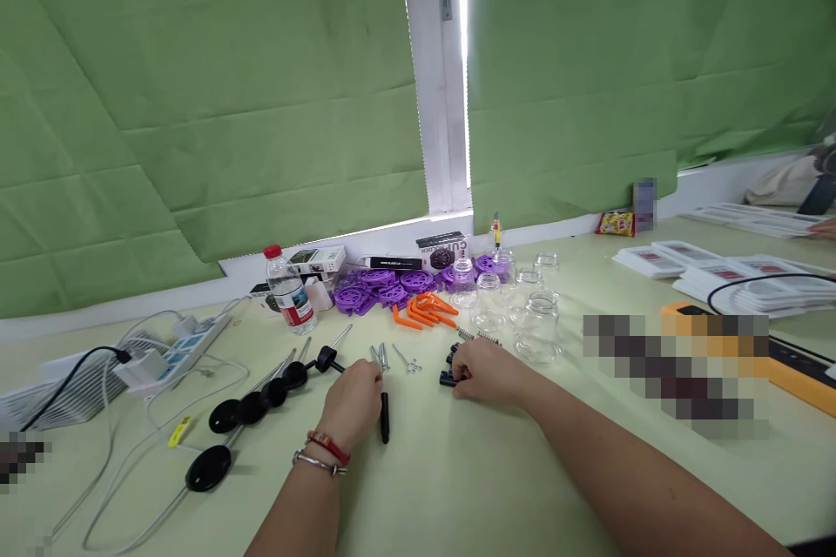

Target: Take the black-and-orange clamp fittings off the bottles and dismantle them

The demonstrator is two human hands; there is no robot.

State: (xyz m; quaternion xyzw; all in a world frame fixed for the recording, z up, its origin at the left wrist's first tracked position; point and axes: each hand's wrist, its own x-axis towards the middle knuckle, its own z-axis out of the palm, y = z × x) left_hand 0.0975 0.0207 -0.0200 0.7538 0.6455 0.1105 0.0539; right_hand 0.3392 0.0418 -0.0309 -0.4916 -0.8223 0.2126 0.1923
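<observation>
My left hand (pixel 353 400) is closed, its fingers curled downward near the tabletop. A black tube-like piece (pixel 385 419) lies right beside its fingertips, and what the fingers hold is hidden. Left of this hand are several black discs (pixel 252 407) with metal rods. My right hand (pixel 491 372) pinches at a cluster of small black cylindrical parts (pixel 448 378). Metal springs (pixel 487 338) lie just behind it. Between the hands are long screws (pixel 383 356) and small metal bits (pixel 414 366). Orange curved handles (pixel 424 311) lie farther back.
Purple plastic parts (pixel 379 289) are heaped behind the handles. Glass jars (pixel 536 335) stand at right of centre, a water bottle (pixel 288 296) at left. A power strip (pixel 189 348) with loose cables occupies the left. White printed sheets (pixel 731 278) and an orange-and-black object (pixel 800 374) are at right.
</observation>
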